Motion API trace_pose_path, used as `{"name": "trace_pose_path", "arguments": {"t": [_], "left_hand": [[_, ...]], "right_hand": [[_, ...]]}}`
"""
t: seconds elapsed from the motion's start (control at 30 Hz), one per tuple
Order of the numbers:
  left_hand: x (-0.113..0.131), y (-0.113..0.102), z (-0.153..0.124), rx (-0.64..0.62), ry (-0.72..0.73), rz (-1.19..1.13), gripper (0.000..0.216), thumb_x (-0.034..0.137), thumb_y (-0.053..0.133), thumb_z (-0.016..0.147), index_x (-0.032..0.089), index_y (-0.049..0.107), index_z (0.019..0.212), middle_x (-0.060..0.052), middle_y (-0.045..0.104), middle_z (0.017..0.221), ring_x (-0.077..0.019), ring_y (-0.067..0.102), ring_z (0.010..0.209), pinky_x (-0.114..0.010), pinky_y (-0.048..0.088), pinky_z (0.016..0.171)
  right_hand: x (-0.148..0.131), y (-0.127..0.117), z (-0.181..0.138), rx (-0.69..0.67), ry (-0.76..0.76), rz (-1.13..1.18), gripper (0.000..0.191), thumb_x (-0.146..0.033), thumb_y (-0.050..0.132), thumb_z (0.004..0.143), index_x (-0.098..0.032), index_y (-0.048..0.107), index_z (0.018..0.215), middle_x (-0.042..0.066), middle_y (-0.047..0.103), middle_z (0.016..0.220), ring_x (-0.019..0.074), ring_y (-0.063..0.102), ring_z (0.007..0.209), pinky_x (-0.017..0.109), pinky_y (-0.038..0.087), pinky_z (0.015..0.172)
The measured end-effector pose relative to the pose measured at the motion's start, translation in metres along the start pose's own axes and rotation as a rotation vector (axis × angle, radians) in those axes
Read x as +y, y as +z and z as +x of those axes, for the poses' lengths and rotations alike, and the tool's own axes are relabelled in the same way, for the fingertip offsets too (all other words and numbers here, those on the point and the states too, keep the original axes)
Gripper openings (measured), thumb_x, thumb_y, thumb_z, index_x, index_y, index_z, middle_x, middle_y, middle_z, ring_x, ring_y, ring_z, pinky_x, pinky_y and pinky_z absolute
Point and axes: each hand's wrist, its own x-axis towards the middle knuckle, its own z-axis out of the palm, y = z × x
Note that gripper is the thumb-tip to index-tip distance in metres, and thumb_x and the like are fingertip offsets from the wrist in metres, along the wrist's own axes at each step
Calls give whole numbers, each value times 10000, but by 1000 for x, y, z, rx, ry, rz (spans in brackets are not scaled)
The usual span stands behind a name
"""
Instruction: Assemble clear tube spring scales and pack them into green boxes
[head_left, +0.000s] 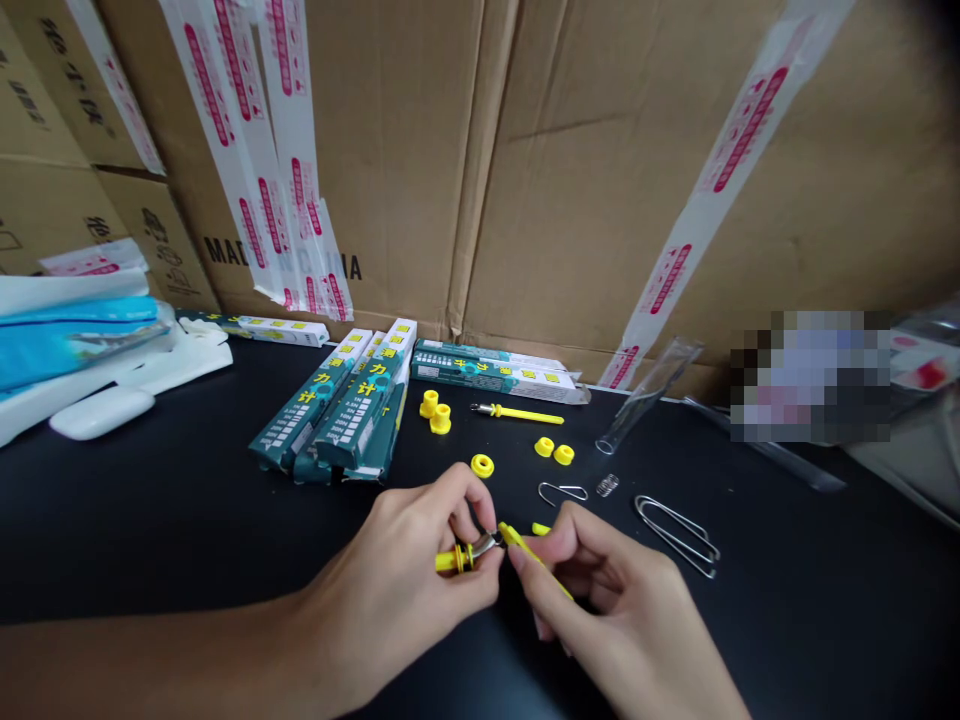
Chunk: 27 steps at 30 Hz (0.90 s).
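Note:
In the head view my left hand (pixel 405 555) is closed on a yellow plastic rod (pixel 450 560) with a small metal piece (pixel 482 546) at its end. Facing it, my right hand (pixel 611 590) pinches a thin yellow plastic strip (pixel 534 556), whose tip meets the metal piece. Whether the two are joined, I cannot tell. Beyond my fingers lie a yellow ring (pixel 482 465), a wire hook (pixel 562 492) and a small coil spring (pixel 607 486). Larger bent wire hooks (pixel 679 535) rest right of my right hand.
Several yellow caps (pixel 440 419) and another yellow rod with a metal tip (pixel 521 413) lie farther back. Green-and-white spring scale boxes (pixel 352 400) are piled left of them. A clear tube (pixel 637 405) leans at right. Cardboard (pixel 570 200) walls the back; a white case (pixel 103 411) sits left.

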Motion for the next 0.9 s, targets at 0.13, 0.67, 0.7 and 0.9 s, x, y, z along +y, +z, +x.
{"name": "trace_pose_path", "arguments": {"t": [0.13, 0.67, 0.7, 0.9], "left_hand": [[0, 0, 1, 5, -38, -57, 207, 122, 605, 770, 247, 460, 850, 98, 570, 646, -93, 565, 536, -180, 418, 504], [0, 1, -2, -7, -111, -87, 212, 228, 572, 770, 262, 366, 805, 81, 539, 666, -102, 545, 519, -188, 407, 475], [1, 0, -2, -10, -113, -92, 211, 229, 573, 769, 261, 367, 805, 81, 539, 670, -101, 547, 520, -187, 409, 477], [-1, 0, -2, -7, -100, -97, 231, 214, 572, 784, 262, 347, 792, 88, 540, 672, -95, 549, 522, -179, 419, 488]], "right_hand": [[-4, -2, 4, -64, 159, 201, 408, -416, 821, 794, -232, 481, 664, -77, 549, 509, 89, 507, 441, 171, 401, 425], [-5, -4, 6, -141, 257, 224, 437, -418, 852, 760, -224, 476, 652, -70, 553, 484, 85, 485, 446, 161, 340, 409], [-5, -4, 7, -147, 259, 210, 444, -431, 849, 760, -225, 472, 651, -71, 548, 489, 86, 484, 449, 165, 336, 412], [-3, -8, 6, -173, 221, 136, 435, -474, 800, 804, -224, 477, 655, -57, 568, 529, 102, 491, 506, 209, 375, 513]]}}
